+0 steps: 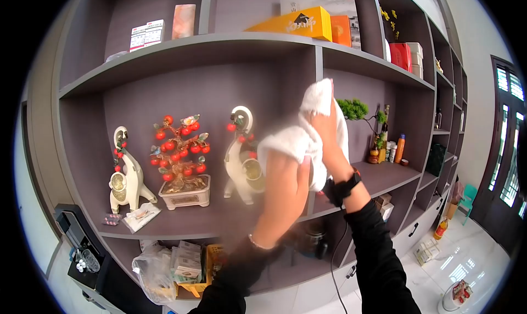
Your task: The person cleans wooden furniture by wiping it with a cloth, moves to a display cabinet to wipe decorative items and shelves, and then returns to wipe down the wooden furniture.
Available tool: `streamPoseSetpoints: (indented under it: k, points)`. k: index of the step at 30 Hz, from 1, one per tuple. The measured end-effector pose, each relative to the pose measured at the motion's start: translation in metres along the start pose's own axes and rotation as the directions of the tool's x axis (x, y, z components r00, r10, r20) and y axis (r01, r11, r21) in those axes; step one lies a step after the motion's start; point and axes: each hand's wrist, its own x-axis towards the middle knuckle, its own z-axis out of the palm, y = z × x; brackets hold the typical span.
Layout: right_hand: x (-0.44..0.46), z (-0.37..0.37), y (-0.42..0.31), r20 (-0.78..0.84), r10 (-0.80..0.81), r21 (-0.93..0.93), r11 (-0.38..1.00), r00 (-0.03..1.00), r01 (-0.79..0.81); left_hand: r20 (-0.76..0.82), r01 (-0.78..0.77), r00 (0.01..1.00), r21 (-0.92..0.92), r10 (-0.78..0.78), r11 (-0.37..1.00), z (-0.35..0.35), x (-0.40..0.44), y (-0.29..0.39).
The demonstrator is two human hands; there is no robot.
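Observation:
Both hands are raised before the shelf unit, holding a white cloth (299, 141) that is bunched and folded between them. My left hand (285, 185) is closed on the cloth's lower left part, its fingers mostly covered by it. Higher up, my right hand (325, 130) grips the cloth near the grey upright divider (319, 64); a black watch is on that wrist. Behind and left of the cloth stands a white animal figurine (240, 171) with red beads. Part of that figurine is hidden by my left hand and the cloth.
Left on the same shelf (241, 219) are a red-fruited ornamental tree (178, 152), another white figurine (129, 176) and small packets (141, 217). Bottles (400, 149) and a green plant (352, 109) stand right. Boxes (307, 24) are above; a yellow basket (195, 287) sits below. A cable (334, 270) hangs down.

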Motion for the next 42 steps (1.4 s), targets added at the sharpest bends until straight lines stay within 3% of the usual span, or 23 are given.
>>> streamPoseSetpoints:
  k: [2, 4, 7, 9, 11, 12, 14, 15, 16, 18, 19, 21, 22, 25, 28, 33, 40, 42]
  points:
    - [0.028, 0.005, -0.008, 0.007, -0.08, -0.051, 0.995, 0.997, 0.08, -0.034, -0.036, 0.999, 0.031, 0.037, 0.999, -0.006, 0.016, 0.005]
    - [0.056, 0.005, 0.001, 0.02, -0.302, -0.458, 0.845, 0.953, 0.277, -0.033, 0.024, 0.999, 0.024, -0.024, 0.999, -0.012, 0.028, 0.005]
    - [0.064, 0.013, -0.019, -0.02, -0.329, -0.546, 0.795, 0.944, 0.265, -0.065, 0.084, 0.995, 0.073, -0.079, 0.994, -0.02, 0.042, 0.002]
    - [0.065, 0.016, -0.036, -0.083, -0.128, -0.297, 0.95, 0.988, 0.098, -0.074, 0.109, 0.992, 0.041, -0.106, 0.993, -0.022, 0.048, -0.001]
    - [0.058, 0.011, -0.057, 0.037, -0.164, -0.462, 0.872, 0.986, 0.162, -0.07, 0.144, 0.988, 0.049, -0.14, 0.988, -0.024, 0.049, -0.006]
    - [0.065, 0.011, -0.052, 0.185, -0.303, -0.761, 0.558, 0.935, 0.332, -0.076, 0.175, 0.982, 0.052, -0.171, 0.983, -0.022, 0.047, -0.013]
    - [0.068, 0.007, -0.049, 0.388, -0.162, -0.881, 0.223, 0.907, 0.416, -0.14, 0.196, 0.973, 0.067, -0.185, 0.978, -0.015, 0.038, -0.03]
    - [0.067, 0.008, -0.067, 0.48, -0.087, -0.872, 0.056, 0.873, 0.485, -0.164, 0.193, 0.969, 0.044, -0.184, 0.98, -0.012, 0.035, -0.036]
    - [0.067, 0.007, -0.086, 0.504, 0.121, -0.863, 0.069, 0.855, 0.5, -0.162, 0.225, 0.963, 0.038, -0.216, 0.974, -0.01, 0.032, -0.037]
    - [0.063, -0.007, -0.067, 0.466, -0.278, -0.777, 0.325, 0.84, 0.538, -0.161, 0.232, 0.961, 0.037, -0.223, 0.972, -0.003, 0.03, -0.033]
    - [0.066, -0.016, -0.062, 0.528, -0.353, -0.619, 0.463, 0.772, 0.635, -0.162, 0.21, 0.966, 0.041, -0.201, 0.977, 0.001, 0.031, -0.029]
    - [0.075, -0.028, -0.064, 0.789, -0.476, -0.361, 0.154, 0.389, 0.92, -0.165, 0.149, 0.976, 0.047, -0.14, 0.988, 0.01, 0.031, -0.021]
    - [0.075, -0.03, -0.064, 0.884, -0.322, -0.311, 0.131, 0.338, 0.941, -0.171, 0.103, 0.981, 0.048, -0.094, 0.993, 0.016, 0.036, -0.015]
    - [0.083, -0.052, -0.07, 0.855, -0.414, -0.243, 0.213, 0.313, 0.946, -0.195, 0.038, 0.981, 0.078, -0.022, 0.996, 0.033, 0.047, 0.01]
    - [0.109, -0.092, -0.085, 0.832, -0.495, -0.253, 0.063, 0.251, 0.965, -0.235, 0.012, 0.972, 0.107, 0.013, 0.994, 0.061, 0.056, 0.027]
    - [0.152, -0.184, -0.069, 0.751, -0.546, -0.43, 0.021, 0.37, 0.903, -0.255, -0.088, 0.96, 0.114, 0.115, 0.99, 0.144, 0.076, 0.057]
    - [0.187, -0.295, -0.001, 0.711, -0.349, -0.657, -0.018, 0.611, 0.754, -0.258, -0.149, 0.944, 0.218, 0.205, 0.964, 0.265, 0.089, 0.091]
    - [0.189, -0.306, 0.024, 0.665, -0.467, -0.633, 0.06, 0.582, 0.772, -0.262, -0.157, 0.941, 0.216, 0.212, 0.964, 0.288, 0.091, 0.096]
